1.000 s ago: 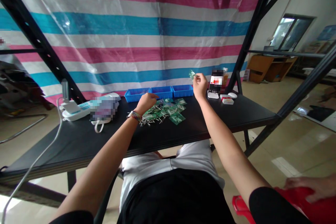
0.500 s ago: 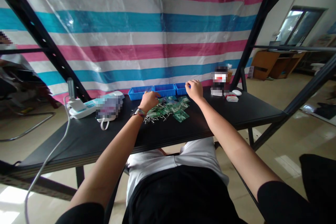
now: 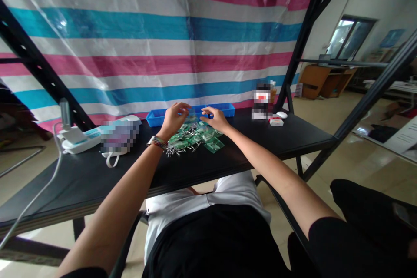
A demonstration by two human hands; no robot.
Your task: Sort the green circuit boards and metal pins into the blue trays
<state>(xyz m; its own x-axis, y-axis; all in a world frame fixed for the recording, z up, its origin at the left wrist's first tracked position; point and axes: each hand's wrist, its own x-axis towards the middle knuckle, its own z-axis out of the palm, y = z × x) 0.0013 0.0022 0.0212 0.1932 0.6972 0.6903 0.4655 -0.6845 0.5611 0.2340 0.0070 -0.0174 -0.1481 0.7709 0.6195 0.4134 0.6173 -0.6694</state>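
My left hand (image 3: pixel 176 118) is raised over the far left side of the pile, its fingers pinched on the edge of a small clear plastic bag (image 3: pixel 192 115). Facing it from the right, my right hand (image 3: pixel 215 119) has curled fingers, with thumb and forefinger a little apart beside the bag. Nothing shows plainly in its grasp. Below both hands lies a heap of small green-tinted plastic bags (image 3: pixel 213 144), with loose silver screws (image 3: pixel 172 151) along its near left edge. Behind the hands stand blue bins (image 3: pixel 225 109) in a row, partly covered by the hands.
Left on the black table (image 3: pixel 130 191) are a white power strip (image 3: pixel 76 142) with a plugged-in charger and cable, and a blurred-out pouch with a white loop (image 3: pixel 112 160). Right are a small red-and-white box (image 3: pixel 276 121), a white mouse (image 3: pixel 281 114) and a pixelated item. A striped sheet (image 3: pixel 137 65) hangs behind.
My right hand has moved left from the right-hand bin toward my left hand. My left hand has lifted off the heap with a small bag. The view has swung slightly right.
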